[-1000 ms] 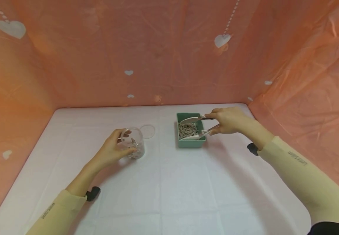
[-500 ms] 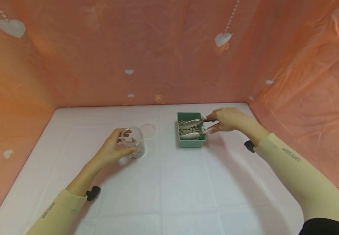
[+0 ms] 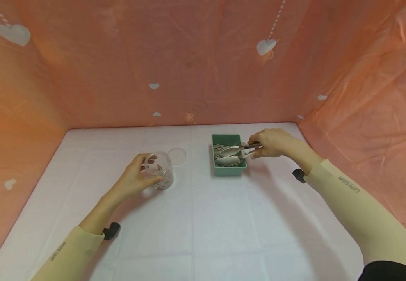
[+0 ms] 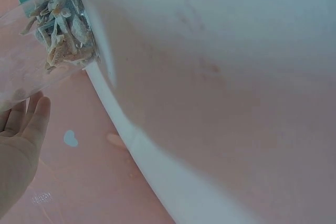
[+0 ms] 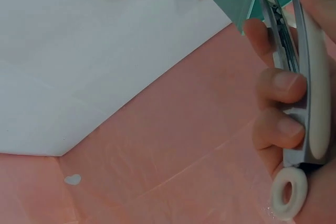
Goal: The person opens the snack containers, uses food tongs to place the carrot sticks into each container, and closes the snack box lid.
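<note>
My left hand (image 3: 135, 177) grips a clear plastic jar (image 3: 163, 177) that stands without its lid on the table. Small greyish-brown dried strips (image 4: 63, 30) lie at the jar's bottom in the left wrist view. Over a green rectangular bin (image 3: 228, 171), my right hand (image 3: 271, 142) holds tongs (image 3: 246, 146) with white tips and metal arms. Those tips dip into the bin among more strips (image 3: 218, 150) and stand close together. In the right wrist view the fingers wrap round the handle of the tongs, whose white ring (image 5: 289, 193) is at its end.
A round clear lid (image 3: 177, 156) lies just behind the jar. White cloth covers the table (image 3: 189, 226). Orange sheeting (image 3: 189, 62) with white hearts hangs along the back and sides.
The tongs have been squeezed together inside the bin, their tips drawing towards each other over the strips. My left hand and the jar have stayed in place.
</note>
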Available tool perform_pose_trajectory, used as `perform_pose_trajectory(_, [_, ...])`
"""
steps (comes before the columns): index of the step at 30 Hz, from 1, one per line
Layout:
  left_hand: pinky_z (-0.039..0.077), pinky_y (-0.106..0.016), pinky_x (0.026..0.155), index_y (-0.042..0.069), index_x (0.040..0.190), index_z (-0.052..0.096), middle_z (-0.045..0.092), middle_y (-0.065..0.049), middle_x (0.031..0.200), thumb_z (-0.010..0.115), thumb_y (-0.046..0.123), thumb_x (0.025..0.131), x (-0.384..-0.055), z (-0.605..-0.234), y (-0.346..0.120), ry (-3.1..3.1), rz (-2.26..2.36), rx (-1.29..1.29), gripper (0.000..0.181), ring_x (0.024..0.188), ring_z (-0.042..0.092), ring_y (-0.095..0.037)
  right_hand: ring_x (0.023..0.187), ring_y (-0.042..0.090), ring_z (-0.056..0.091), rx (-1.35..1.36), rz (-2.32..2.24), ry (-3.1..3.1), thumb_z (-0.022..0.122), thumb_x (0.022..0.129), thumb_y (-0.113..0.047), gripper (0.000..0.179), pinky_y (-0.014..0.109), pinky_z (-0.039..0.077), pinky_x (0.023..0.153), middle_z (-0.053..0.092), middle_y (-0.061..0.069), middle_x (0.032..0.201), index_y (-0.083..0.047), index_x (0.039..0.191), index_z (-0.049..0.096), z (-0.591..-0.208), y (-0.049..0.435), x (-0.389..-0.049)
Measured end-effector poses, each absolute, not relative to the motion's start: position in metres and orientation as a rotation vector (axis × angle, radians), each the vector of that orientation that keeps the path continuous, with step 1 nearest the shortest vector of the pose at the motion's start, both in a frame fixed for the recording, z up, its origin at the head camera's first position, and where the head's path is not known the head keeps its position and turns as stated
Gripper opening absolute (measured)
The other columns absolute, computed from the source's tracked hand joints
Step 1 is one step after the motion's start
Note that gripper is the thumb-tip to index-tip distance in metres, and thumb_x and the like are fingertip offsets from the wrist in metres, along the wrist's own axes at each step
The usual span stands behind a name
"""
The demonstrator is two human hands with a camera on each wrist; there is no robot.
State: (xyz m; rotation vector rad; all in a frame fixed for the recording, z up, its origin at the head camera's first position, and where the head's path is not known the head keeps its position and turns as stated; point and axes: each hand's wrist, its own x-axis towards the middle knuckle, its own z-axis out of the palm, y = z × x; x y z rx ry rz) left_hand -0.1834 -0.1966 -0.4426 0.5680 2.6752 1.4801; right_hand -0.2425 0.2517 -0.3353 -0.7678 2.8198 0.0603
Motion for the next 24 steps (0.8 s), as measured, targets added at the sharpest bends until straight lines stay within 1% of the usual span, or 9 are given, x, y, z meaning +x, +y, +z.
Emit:
perform_pose_trajectory(5, [0.041,-0.059,0.114,-0.006,0.143,0.044,0.055,-0.026,0.139,0.089,0.017,0.085,-0.183,-0.443,-0.197,2.672,1.473,0.572,0.077,0.132,0.051,-0.042,0.088,0.023,0.067,-0.809,0.038,2.84,0.084,0.086,-0.036,0.036,0.052,0.057,0.075,0.074,-0.002,0.098,-0.016,0.114,0.074,-0.336,0.253,-0.241])
perform_pose_trajectory(12, [0.041,-0.059,0.115,-0.006,0.143,0.044,0.054,-0.027,0.14,0.089,0.017,0.085,-0.184,-0.443,-0.197,2.675,1.463,0.585,0.077,0.133,0.05,-0.042,0.083,0.023,0.067,-0.857,0.036,2.874,0.085,0.086,-0.033,0.031,0.051,0.057,0.073,0.074,-0.002,0.098,-0.016,0.11,0.075,-0.336,0.258,-0.239])
perform_pose_trajectory(16, [0.041,-0.059,0.114,-0.006,0.142,0.044,0.054,-0.027,0.14,0.089,0.017,0.085,-0.184,-0.442,-0.197,2.677,1.461,0.584,0.077,0.133,0.05,-0.043,0.082,0.023,0.067,-0.868,0.054,2.891,0.085,0.086,-0.033,0.031,0.05,0.057,0.072,0.074,-0.003,0.099,-0.018,0.111,0.075,-0.334,0.259,-0.237])
perform_pose_trajectory(24, [0.041,-0.059,0.115,-0.006,0.142,0.044,0.054,-0.027,0.14,0.089,0.016,0.084,-0.183,-0.442,-0.197,2.672,1.471,0.588,0.077,0.132,0.05,-0.043,0.082,0.022,0.067,-0.935,0.046,2.921,0.086,0.086,-0.031,0.034,0.047,0.058,0.073,0.075,0.0,0.099,-0.013,0.113,0.076,-0.329,0.263,-0.231])
